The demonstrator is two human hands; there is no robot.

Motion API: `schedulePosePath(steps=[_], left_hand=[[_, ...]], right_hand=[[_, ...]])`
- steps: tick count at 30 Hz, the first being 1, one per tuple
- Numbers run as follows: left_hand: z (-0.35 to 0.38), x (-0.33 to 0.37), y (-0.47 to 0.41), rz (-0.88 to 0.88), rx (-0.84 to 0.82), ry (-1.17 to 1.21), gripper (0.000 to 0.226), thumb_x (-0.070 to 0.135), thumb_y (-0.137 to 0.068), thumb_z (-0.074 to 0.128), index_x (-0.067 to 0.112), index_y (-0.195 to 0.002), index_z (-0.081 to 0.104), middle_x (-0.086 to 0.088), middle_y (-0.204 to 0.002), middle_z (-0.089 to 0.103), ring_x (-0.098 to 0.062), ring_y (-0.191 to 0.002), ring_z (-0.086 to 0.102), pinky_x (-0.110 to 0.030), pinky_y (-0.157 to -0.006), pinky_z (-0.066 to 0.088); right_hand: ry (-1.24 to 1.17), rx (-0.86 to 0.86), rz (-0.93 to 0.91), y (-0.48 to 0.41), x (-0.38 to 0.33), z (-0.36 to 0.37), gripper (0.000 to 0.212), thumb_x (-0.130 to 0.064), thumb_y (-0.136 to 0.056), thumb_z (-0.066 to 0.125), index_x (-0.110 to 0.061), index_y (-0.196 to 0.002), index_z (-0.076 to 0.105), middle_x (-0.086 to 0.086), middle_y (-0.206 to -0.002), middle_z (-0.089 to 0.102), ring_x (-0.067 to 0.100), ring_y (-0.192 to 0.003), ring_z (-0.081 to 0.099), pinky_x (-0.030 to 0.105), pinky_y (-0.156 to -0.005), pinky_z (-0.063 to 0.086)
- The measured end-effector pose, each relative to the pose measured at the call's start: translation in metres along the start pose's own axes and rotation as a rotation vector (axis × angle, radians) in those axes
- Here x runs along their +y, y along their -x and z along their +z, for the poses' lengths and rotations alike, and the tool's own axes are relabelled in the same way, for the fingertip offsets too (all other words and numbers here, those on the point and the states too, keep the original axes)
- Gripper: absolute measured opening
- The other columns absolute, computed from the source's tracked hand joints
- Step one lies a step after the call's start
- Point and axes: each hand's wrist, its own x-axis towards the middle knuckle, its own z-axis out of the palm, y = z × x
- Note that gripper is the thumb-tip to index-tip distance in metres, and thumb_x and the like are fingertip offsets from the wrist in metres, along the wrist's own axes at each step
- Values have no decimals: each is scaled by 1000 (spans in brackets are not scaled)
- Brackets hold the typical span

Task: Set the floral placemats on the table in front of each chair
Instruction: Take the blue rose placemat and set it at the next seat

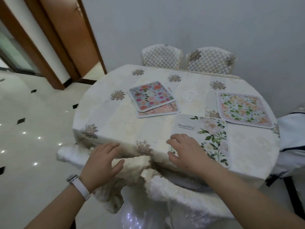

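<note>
Right hand (184,152) lies palm-down, fingers spread, flat on the near-left part of a white placemat (212,138) printed with pale roses, green leaves and a line of lettering; it presses the mat rather than gripping it; the mat sits at the near edge of the table (105,116), its near end running up to that edge.

Left hand (104,160) is open with fingers loosely fanned, thumb out to the right, at the table's near rim where the cream tablecloth (148,164) folds over; whether it touches the cloth I cannot tell; it holds nothing; a white wristband (79,184) is on that wrist.

Beyond the right hand and a little left, two more placemats are stacked: a blue floral mat (151,95) lies skewed on top of a peach mat (161,110), only the lower one's near and right margins showing.

Beyond the right hand and to its right, an orange-and-green floral mat (244,109) lies alone, its corner just beside the far right corner of the white mat.

Two quilted chair backs (186,59) stand side by side at the far side of the table; a white-covered chair seat (181,192) sits below the wrists at the near edge.
</note>
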Motion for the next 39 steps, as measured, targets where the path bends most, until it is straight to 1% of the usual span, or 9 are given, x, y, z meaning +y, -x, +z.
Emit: schedulePosePath(steps=[6, 13, 16, 21, 23, 25, 27, 33, 39], left_hand=[[-42, -86, 87, -78, 81, 2, 40, 41, -82, 57, 16, -112, 69, -4, -118, 67, -26, -110, 61, -41, -90, 47], [-95, -185, 201, -267, 87, -21, 47, 48, -82, 51, 19, -117, 65, -3, -124, 64, -26, -115, 59, -43, -95, 44], [-111, -221, 244, -371, 101, -20, 51, 50, -82, 48, 19, -120, 64, -4, -126, 63, -26, -118, 57, -44, -96, 44], [-125, -273, 294, -494, 83, -95, 58, 55, -83, 43, 20, -124, 63, -4, -131, 61, -28, -124, 53, -46, -101, 40], [-127, -291, 304, -534, 75, -114, 60, 57, -84, 40, 20, -126, 62, -5, -134, 59, -27, -127, 51, -47, -105, 37], [-128, -311, 308, -567, 62, -129, 62, 59, -85, 37, 22, -129, 60, -4, -137, 57, -26, -131, 47, -49, -110, 32], [-128, -336, 307, -598, 56, -137, 64, 60, -85, 34, 23, -132, 57, -4, -140, 54, -26, -134, 44, -49, -112, 29], [-134, -422, 279, -718, 22, -187, 64, 63, -85, 35, 29, -138, 49, 0, -148, 45, -23, -140, 34, -48, -116, 19], [-168, -517, 225, -736, -19, -228, 59, 62, -89, 37, 32, -139, 47, 2, -151, 41, -20, -142, 29, -43, -116, 17]], right_hand=[[-1, -45, -72, -37, -130, 29, 38, -34, -90, 56, -19, -124, 63, 3, -130, 59, 27, -117, 53, 41, -97, 44], [-8, -41, -176, -74, -281, 67, 40, -35, -90, 59, -20, -127, 63, 2, -131, 60, 25, -119, 52, 37, -98, 42], [8, -55, -239, -91, -332, 75, 43, -36, -92, 57, -21, -133, 59, 2, -135, 57, 23, -122, 50, 33, -101, 36], [48, -79, -356, -129, -393, 86, 45, -36, -90, 60, -19, -132, 60, 6, -136, 58, 28, -124, 52, 38, -103, 38], [46, -84, -388, -148, -410, 93, 46, -37, -89, 61, -18, -131, 61, 8, -135, 59, 32, -123, 53, 42, -103, 42], [79, -110, -408, -169, -426, 102, 49, -43, -91, 57, -22, -135, 57, 6, -142, 54, 30, -129, 48, 45, -106, 40], [83, -129, -433, -194, -440, 115, 52, -46, -91, 53, -24, -138, 53, 4, -147, 49, 27, -134, 43, 44, -110, 36], [40, -157, -500, -287, -482, 165, 53, -49, -93, 52, -26, -140, 50, 2, -149, 47, 25, -138, 38, 43, -109, 33], [-35, -166, -494, -394, -513, 188, 51, -49, -93, 51, -25, -139, 52, 2, -148, 48, 25, -137, 38, 41, -111, 29]])
